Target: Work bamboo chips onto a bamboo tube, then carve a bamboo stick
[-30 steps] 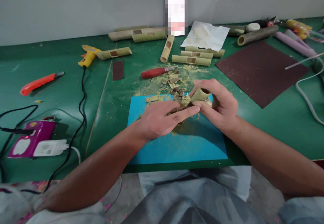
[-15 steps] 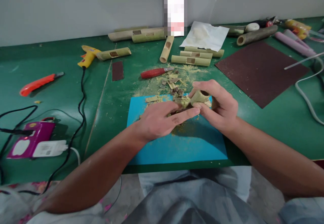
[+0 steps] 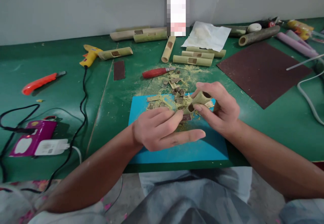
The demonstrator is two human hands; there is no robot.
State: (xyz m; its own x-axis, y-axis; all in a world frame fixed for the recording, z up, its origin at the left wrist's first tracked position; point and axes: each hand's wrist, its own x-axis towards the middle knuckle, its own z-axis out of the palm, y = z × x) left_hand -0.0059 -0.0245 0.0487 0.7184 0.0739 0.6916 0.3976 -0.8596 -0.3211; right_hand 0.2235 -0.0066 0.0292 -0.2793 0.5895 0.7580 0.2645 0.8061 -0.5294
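Observation:
My right hand (image 3: pixel 222 111) is closed round a short piece of green bamboo tube (image 3: pixel 198 100) with a cut slot, held tilted just above the blue mat (image 3: pixel 177 149). Beside it, my left hand (image 3: pixel 162 129) hovers over the mat with its fingers curled in and its thumb stretched toward the right hand. The left fingertips touch a small dark chip (image 3: pixel 186 117) below the tube; what the curled fingers hold, if anything, is hidden. A heap of bamboo chips and sawdust (image 3: pixel 174 94) lies at the mat's far edge.
A red-handled knife (image 3: pixel 157 72) lies behind the chips, with several slotted bamboo tubes (image 3: pixel 192 60) beyond it. A sandpaper sheet (image 3: pixel 263 70) is at right. At left are a yellow glue gun (image 3: pixel 88 57), an orange cutter (image 3: pixel 40 82), a purple device (image 3: pixel 32 141) and black cables.
My left hand has pulled back from the chip heap toward me and its flat fingers have curled in. The right hand has tipped the bamboo tube slightly.

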